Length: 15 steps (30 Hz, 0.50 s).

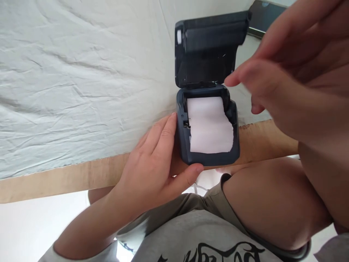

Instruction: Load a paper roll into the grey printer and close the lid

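Note:
A dark blue portable label printer [181, 145] sits at the table's front edge with its black lid [207, 58] raised. White paper [209, 125] lies in its compartment and reaches over the front, its right edge uneven and torn-looking. My left hand [152, 160] grips the printer, fingers along its left side and thumb at the front edge. To the right, my right hand [289, 76] hovers close to the camera, its fingertips near the lid's hinge. Its fingers are partly spread, with the thumb overlapping the index finger, and no object shows in them.
A dark phone-like device [265, 16] lies at the back right, partly behind my right hand. Wrinkled pale cloth [81, 80] covers the table, whose bare wooden edge [89, 173] runs along the front. My legs [275, 200] are below it.

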Each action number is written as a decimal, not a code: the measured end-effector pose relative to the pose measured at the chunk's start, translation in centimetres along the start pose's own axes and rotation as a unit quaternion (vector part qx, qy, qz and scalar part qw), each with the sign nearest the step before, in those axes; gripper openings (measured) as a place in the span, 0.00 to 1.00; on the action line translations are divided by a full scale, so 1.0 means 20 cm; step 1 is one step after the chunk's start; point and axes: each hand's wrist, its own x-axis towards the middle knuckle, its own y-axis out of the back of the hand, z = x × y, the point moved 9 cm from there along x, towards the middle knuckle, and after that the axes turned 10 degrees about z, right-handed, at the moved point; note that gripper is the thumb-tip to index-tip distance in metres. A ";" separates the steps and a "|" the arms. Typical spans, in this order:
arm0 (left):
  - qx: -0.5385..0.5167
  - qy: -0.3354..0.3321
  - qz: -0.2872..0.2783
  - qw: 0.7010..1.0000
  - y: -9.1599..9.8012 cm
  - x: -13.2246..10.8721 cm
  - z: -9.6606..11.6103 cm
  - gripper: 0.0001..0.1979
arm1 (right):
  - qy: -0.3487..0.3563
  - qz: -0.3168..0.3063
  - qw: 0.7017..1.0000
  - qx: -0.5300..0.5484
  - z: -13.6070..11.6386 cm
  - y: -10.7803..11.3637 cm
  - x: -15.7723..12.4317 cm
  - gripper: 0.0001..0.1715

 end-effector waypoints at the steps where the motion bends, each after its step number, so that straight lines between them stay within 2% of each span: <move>1: 0.000 -0.002 0.001 1.000 0.00 0.00 0.00 0.40 | 0.027 -0.004 0.999 -0.031 -0.03 -0.02 0.01 0.16; 4: 0.000 -0.005 0.003 1.000 0.00 -0.01 0.01 0.41 | 0.087 -0.059 0.989 -0.107 -0.10 -0.11 0.03 0.07; 6: -0.002 -0.003 0.001 1.000 0.00 -0.01 0.00 0.42 | 0.081 -0.091 0.986 -0.110 -0.10 -0.15 0.04 0.01; 9: -0.004 0.001 -0.001 1.000 0.00 -0.01 0.00 0.42 | 0.067 -0.130 0.983 -0.112 -0.07 -0.19 0.07 0.02; 15: -0.001 -0.007 -0.001 1.000 -0.01 -0.01 0.00 0.42 | 0.128 -0.204 0.950 -0.197 0.01 -0.24 0.10 0.11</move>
